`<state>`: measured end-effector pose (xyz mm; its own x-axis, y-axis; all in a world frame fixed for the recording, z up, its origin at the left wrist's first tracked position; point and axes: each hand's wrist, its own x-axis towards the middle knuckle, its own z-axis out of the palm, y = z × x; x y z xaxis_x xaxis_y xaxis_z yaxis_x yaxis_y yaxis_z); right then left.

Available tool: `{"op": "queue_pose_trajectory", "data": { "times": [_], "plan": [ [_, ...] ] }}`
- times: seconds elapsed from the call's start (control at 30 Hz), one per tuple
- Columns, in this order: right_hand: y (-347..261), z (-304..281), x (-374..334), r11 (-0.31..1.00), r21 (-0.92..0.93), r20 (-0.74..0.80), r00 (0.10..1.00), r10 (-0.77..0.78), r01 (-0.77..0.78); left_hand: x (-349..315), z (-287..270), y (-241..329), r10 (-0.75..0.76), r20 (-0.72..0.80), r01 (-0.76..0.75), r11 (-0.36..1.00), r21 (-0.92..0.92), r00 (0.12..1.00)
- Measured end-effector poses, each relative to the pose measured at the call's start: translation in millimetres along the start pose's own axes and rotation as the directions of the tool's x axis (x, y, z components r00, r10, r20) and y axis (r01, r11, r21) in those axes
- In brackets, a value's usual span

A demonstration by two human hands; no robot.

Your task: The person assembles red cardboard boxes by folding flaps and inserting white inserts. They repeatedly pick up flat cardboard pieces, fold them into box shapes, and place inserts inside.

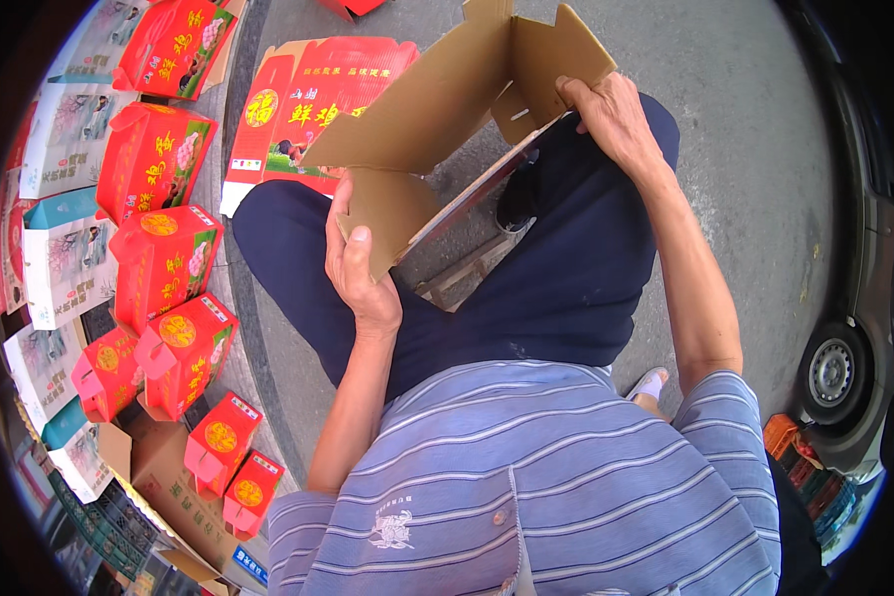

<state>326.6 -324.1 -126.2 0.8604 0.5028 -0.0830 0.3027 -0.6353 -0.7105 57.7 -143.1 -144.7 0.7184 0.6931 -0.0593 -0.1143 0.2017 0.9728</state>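
Right at twelve o'clock, above your lap, the cardboard box [407, 124] spans your two hands, its long axis running from eight to two o'clock, neither hand nearer: your left hand [363, 278] has its fingers clamped on the near-left corner, your right hand [616, 117] on the far-right edge. Its brown inside shows no writing, while at eleven o'clock a flat red carton [268, 74] carries yellow lettering and a round emblem.

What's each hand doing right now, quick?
Left hand: closed, holding the cardboard box at its left end.
Right hand: closed, holding the same box at its right end.
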Motion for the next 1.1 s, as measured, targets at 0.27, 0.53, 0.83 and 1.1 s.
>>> {"op": "queue_pose_trajectory", "data": {
  "times": [0.27, 0.53, 0.83, 1.1],
  "plan": [
    [-6, 1, -12, 0.991, -0.13, 0.05, 0.999, -0.015, 0.022, 17, -4, -2, 0.008, -0.104, -0.012, 0.999, -0.042, 0.995],
    [2, -9, -15, 0.966, 0.251, -0.068, 0.995, 0.076, -0.057, -12, -2, 7, 0.181, 0.055, -0.187, 0.97, 0.153, 0.982],
    [-25, -20, -32, 0.956, 0.294, -0.206, 0.976, 0.068, -0.005, -22, -12, 30, 0.304, 0.163, -0.337, 0.91, 0.243, 0.939],
    [-46, -36, -55, 0.968, 0.249, -0.123, 0.992, -0.002, 0.033, 3, -21, 56, 0.48, 0.139, -0.5, 0.826, 0.261, 0.866]
  ]
}}
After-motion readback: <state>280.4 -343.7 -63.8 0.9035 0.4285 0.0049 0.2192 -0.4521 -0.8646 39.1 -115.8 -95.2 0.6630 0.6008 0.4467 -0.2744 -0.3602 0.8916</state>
